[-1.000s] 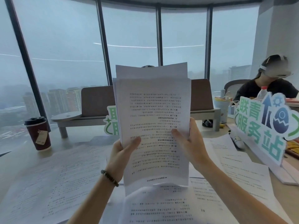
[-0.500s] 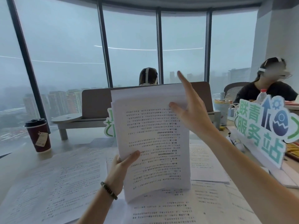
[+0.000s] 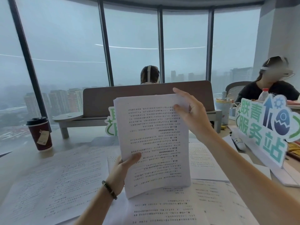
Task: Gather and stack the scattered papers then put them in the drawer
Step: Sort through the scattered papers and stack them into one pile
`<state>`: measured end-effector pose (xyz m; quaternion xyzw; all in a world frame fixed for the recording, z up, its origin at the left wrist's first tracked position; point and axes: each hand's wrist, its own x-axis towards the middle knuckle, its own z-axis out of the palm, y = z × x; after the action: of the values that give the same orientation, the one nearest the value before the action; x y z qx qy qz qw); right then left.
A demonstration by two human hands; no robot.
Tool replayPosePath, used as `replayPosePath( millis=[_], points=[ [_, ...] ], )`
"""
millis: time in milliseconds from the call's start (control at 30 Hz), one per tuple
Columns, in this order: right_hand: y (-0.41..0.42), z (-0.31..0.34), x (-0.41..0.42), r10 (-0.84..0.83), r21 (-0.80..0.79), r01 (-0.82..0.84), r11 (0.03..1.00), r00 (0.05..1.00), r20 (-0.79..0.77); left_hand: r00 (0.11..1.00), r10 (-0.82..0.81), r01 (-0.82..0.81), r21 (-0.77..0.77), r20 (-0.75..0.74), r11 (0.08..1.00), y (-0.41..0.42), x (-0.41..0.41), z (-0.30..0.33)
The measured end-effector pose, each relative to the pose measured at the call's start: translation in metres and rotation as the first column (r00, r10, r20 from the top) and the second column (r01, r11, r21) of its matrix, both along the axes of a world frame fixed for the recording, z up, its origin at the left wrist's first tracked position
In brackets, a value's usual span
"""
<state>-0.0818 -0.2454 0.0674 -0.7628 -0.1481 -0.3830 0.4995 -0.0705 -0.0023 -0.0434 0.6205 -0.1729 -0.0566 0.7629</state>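
Note:
A stack of printed papers (image 3: 155, 137) stands upright on its bottom edge on the desk, text upside down. My left hand (image 3: 124, 166) grips its lower left side, thumb on the front sheet. My right hand (image 3: 190, 113) is at the stack's top right corner, thumb on the front and fingers spread over the top edge. More loose printed sheets lie flat on the desk: a large one at the left (image 3: 53, 181), some under the stack (image 3: 178, 207), and others at the right (image 3: 204, 158). No drawer is in view.
A dark red coffee cup (image 3: 40, 133) with a black lid stands at the left. A green-and-white cut-out sign (image 3: 263, 129) stands at the right. A brown desk divider (image 3: 146, 96) rises behind the stack. Two seated people wear headsets, one behind the divider, one at far right.
The stack has been lowered and its sheets squared together at the top. My right hand left the stack's lower right side, rose, and now rests on its top right corner.

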Motion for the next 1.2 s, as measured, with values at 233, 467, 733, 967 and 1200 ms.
replayPosePath(
  millis=[233, 467, 733, 967, 1200],
  points=[
    [0.005, -0.045, -0.005, 0.293, 0.392, -0.182, 0.902, 0.924, -0.247, 0.997, 0.075, -0.076, 0.041, 0.027, 0.996, -0.002, 0.000, -0.004],
    [0.008, -0.094, 0.001, 0.188, 0.175, -0.107, 0.979, 0.810, -0.556, 0.949, 0.297, -0.314, 0.237, 0.106, 0.919, -0.005, 0.015, -0.010],
    [-0.026, -0.118, 0.009, -0.578, -0.649, 0.050, 0.759, 0.511, -0.637, 0.907, 0.342, -0.234, 0.381, -0.245, 0.894, 0.017, 0.045, -0.026],
    [-0.021, -0.121, 0.013, -0.427, -0.507, 0.014, 0.862, 0.560, -0.710, 0.914, 0.363, -0.190, 0.599, -0.182, 0.778, 0.018, 0.056, -0.038],
    [-0.022, -0.136, 0.025, 0.044, 0.115, 0.095, 0.989, 0.547, -0.836, 0.909, 0.365, -0.188, 0.586, -0.199, 0.788, 0.016, 0.055, -0.036]
  ],
)
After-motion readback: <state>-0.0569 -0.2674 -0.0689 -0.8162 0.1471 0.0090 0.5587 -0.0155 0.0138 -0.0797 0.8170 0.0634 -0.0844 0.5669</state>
